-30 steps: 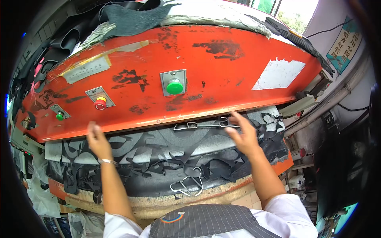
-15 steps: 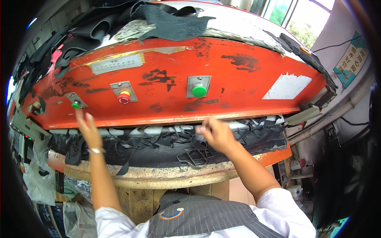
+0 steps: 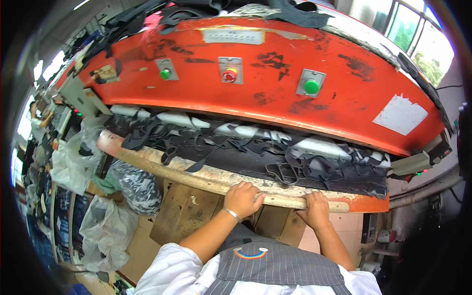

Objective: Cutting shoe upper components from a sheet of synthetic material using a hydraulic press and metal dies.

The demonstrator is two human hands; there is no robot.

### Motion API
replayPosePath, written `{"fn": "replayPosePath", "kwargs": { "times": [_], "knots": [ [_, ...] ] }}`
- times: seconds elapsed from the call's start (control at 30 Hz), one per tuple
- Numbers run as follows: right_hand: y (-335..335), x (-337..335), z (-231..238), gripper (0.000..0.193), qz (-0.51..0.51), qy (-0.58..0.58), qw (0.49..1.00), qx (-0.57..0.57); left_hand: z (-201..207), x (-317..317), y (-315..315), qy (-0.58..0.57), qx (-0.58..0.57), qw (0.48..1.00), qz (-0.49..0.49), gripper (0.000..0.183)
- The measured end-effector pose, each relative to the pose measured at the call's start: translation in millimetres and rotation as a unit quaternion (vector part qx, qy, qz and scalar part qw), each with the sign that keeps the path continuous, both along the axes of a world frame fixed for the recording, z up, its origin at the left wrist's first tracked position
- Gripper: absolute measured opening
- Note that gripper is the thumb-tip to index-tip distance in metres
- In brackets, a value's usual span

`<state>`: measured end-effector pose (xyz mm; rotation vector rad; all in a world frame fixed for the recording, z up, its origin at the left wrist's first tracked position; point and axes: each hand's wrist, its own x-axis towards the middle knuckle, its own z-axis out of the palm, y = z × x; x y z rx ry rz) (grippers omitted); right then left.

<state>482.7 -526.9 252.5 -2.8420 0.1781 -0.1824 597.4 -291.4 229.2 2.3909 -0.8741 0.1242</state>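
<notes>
With its fingers curled over the worn cream-coloured front rail [image 3: 196, 179] of the machine bed, my left hand [image 3: 243, 200] is closed, a metal bracelet at the wrist. My right hand [image 3: 315, 209] is also closed on that rail, farther right. Just beyond the rail, between the two hands, a black metal cutting die [image 3: 281, 173] sits on the bed. Behind it, black offcuts [image 3: 241, 145] with cut-out holes lie tangled on a dark sheet [image 3: 226, 160]. White patches show through the cut-outs.
The red machine front [image 3: 191, 98] spans above the bed. It carries a small green button [image 3: 165, 73], a red stop button [image 3: 229, 74] and a larger green button [image 3: 311, 87]. Black sheets [image 3: 302, 14] hang over its top. Plastic bags [image 3: 105, 228] stand at the left.
Both hands have come down to the rail; my left was by the small green button, my right above the bed. The view has swung left and downward.
</notes>
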Motion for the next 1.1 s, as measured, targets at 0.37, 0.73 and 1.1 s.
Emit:
{"fn": "replayPosePath", "kwargs": {
  "times": [0.37,0.73,1.1],
  "knots": [
    [-95.4,15.8,58.5,0.072,-0.016,-0.043,0.998,0.032,3.5,-64.2,24.6,0.241,-0.005,0.968,-0.062,0.042],
    [-164.8,48.9,10.6,0.077,-0.08,-0.093,0.992,-0.036,35.7,-16.5,-91.6,0.372,-0.308,0.875,-0.007,0.029],
    [-97.8,10.2,51.7,0.028,0.265,-0.308,0.906,-0.122,68.9,8.9,-121.3,0.758,-0.262,0.594,-0.068,0.059]
  ]
}}
